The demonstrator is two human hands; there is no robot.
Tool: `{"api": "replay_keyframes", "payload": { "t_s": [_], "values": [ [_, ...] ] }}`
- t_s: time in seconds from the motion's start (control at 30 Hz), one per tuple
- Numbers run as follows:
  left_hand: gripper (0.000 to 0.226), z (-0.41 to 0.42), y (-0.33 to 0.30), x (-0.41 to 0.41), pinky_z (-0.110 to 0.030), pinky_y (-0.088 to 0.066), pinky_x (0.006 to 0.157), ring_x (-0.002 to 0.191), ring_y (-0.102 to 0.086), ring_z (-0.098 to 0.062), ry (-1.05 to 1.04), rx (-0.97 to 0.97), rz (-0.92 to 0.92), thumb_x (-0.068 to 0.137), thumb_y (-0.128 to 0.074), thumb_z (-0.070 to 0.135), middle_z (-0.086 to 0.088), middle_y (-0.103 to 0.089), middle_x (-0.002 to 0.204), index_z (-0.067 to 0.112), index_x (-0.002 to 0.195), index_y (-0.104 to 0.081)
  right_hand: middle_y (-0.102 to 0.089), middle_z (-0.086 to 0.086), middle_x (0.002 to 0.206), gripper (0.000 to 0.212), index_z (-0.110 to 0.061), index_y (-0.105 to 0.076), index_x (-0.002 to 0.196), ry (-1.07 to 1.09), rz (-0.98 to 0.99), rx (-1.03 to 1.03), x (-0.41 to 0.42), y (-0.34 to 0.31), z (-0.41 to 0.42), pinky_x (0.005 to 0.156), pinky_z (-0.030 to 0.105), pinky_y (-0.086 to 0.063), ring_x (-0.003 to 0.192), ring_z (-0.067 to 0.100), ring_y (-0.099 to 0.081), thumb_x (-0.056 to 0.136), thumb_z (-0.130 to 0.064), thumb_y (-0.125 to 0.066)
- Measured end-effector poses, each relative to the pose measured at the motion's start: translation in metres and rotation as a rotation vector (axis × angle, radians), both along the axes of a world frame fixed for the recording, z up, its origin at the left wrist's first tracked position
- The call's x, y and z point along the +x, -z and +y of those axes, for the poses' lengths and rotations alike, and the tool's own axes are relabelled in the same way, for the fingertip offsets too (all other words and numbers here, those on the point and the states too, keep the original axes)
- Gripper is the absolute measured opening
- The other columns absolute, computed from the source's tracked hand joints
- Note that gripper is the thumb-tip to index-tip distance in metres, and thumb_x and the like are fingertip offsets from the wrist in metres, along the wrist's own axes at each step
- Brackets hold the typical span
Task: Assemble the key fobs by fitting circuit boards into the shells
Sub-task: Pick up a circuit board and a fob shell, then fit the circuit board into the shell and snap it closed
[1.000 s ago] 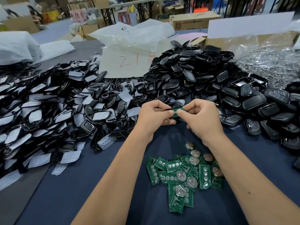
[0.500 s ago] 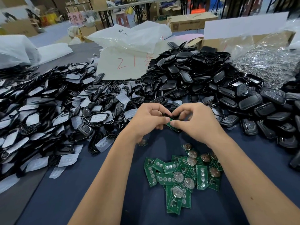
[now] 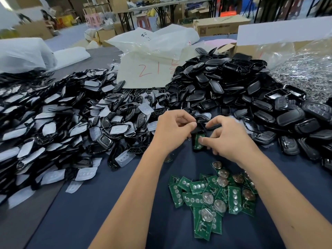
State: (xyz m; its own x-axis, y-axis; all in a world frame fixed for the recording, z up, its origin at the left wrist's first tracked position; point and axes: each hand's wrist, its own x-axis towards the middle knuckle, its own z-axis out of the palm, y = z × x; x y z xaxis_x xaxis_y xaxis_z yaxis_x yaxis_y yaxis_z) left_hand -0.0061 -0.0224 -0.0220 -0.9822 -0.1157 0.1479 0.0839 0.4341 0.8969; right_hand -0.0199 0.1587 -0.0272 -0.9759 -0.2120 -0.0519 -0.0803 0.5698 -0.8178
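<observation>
Circuit board half seated in black shell | left hand pinches shell, right hand pinches board | keep board square, press evenly till flush

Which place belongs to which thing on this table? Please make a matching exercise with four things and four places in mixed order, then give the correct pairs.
Things:
1. loose circuit boards
2. circuit board in the hands
3. sheet with red writing
4. clear bag of shiny metal parts

Places:
A. far right of the table
B. between the left hand and right hand
C. behind the shell heaps, in the middle
D. near edge, under the right forearm

Pairs: 1-D, 2-B, 3-C, 4-A
</observation>
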Motion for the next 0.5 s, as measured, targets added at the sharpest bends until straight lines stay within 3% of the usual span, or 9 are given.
{"api": "replay_keyframes", "payload": {
  "t_s": [0.17, 0.23, 0.33, 0.43, 0.5],
  "values": [
    [0.012, -0.012, -0.006, -0.002, -0.025, -0.056, 0.063, 0.063, -0.069, -0.008, -0.171, -0.047, 0.127, 0.090, -0.073, 0.014, 0.004, -0.074, 0.073, 0.021, 0.080, -0.074, -0.068, -0.004, 0.060, 0.036, -0.023, -0.065, 0.102, 0.037, 0.185, 0.109, 0.004, -0.005, -0.006, 0.057, 0.025, -0.047, 0.056, 0.006, -0.062, 0.078, -0.025, -0.092],
    [0.012, -0.022, -0.010, -0.002, -0.022, -0.056, 0.070, 0.069, -0.066, -0.004, -0.328, -0.140, 0.202, 0.089, -0.073, 0.017, 0.010, -0.072, 0.072, 0.024, 0.079, -0.074, -0.065, -0.007, 0.060, 0.026, -0.022, -0.068, 0.095, 0.077, 0.327, 0.090, 0.005, -0.007, -0.012, 0.059, 0.019, -0.044, 0.059, 0.003, -0.060, 0.081, -0.023, -0.089],
    [0.010, -0.045, -0.019, 0.002, -0.021, -0.052, 0.067, 0.067, -0.062, -0.001, -0.601, -0.248, 0.271, 0.091, -0.071, 0.023, 0.015, -0.066, 0.069, 0.024, 0.082, -0.073, -0.061, -0.012, 0.060, 0.015, -0.021, -0.069, 0.086, 0.065, 0.476, 0.018, 0.005, -0.012, -0.032, 0.057, 0.007, -0.040, 0.064, 0.000, -0.060, 0.085, -0.020, -0.084],
    [0.007, -0.076, -0.024, 0.006, -0.026, -0.051, 0.070, 0.071, -0.060, -0.009, -0.732, -0.369, 0.137, 0.089, -0.072, 0.029, 0.018, -0.059, 0.068, 0.025, 0.084, -0.069, -0.059, -0.014, 0.061, 0.012, -0.020, -0.069, 0.084, -0.076, 0.576, 0.040, 0.002, -0.018, -0.066, 0.060, 0.012, -0.041, 0.059, 0.002, -0.057, 0.087, -0.017, -0.080],
    [0.017, -0.088, -0.024, 0.008, -0.032, -0.054, 0.083, 0.090, -0.065, -0.018, -0.635, -0.457, -0.062, 0.084, -0.078, 0.039, 0.012, -0.067, 0.080, 0.024, 0.091, -0.072, -0.063, -0.011, 0.066, 0.008, -0.019, -0.071, 0.086, -0.154, 0.591, 0.061, 0.000, -0.021, -0.093, 0.066, 0.029, -0.053, 0.062, 0.006, -0.059, 0.087, -0.017, -0.078]
  ]
}}
